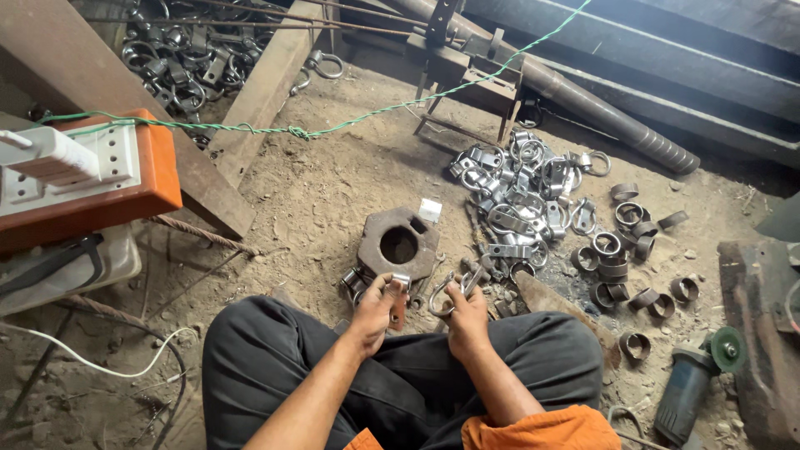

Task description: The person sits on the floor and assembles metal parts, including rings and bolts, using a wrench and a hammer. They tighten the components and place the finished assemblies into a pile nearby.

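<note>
Seated on the dirt floor [317,192], knees apart in dark grey trousers, orange sleeve edge at the bottom of the view.

Left hand [375,304]: fingers curled shut around a small metal piece with a squared bright end, a reddish-brown handle or stub [398,312] showing just below the fist. Exactly what the piece is cannot be told at this size.

Right hand [465,315]: closed on a steel clamp ring [446,298], a bent loop with flat ears, held upright between thumb and fingers. The two hands sit close together, just above the lap, the pieces near each other but apparently not touching.

Judgement: the step in hand looks like fitting or working one clamp, the left-hand piece being brought to the ring. The next move would call for lining up the two parts squarely while the right hand holds the ring steady.

Just beyond the hands: a heavy rusted block with a round hole [398,243], flat on the floor, serving as an anvil-like base; a small white scrap [430,210] at its far corner.

Right of it: a pile of finished clamps [517,196], then loose short pipe rings [621,258] scattered outward. An angle grinder [692,383] lies at the near right.

Left: orange box with a white power strip [75,171]. Farther: green twisted cord [350,123], a second heap of clamps [175,58], steel bars and beams.
</note>
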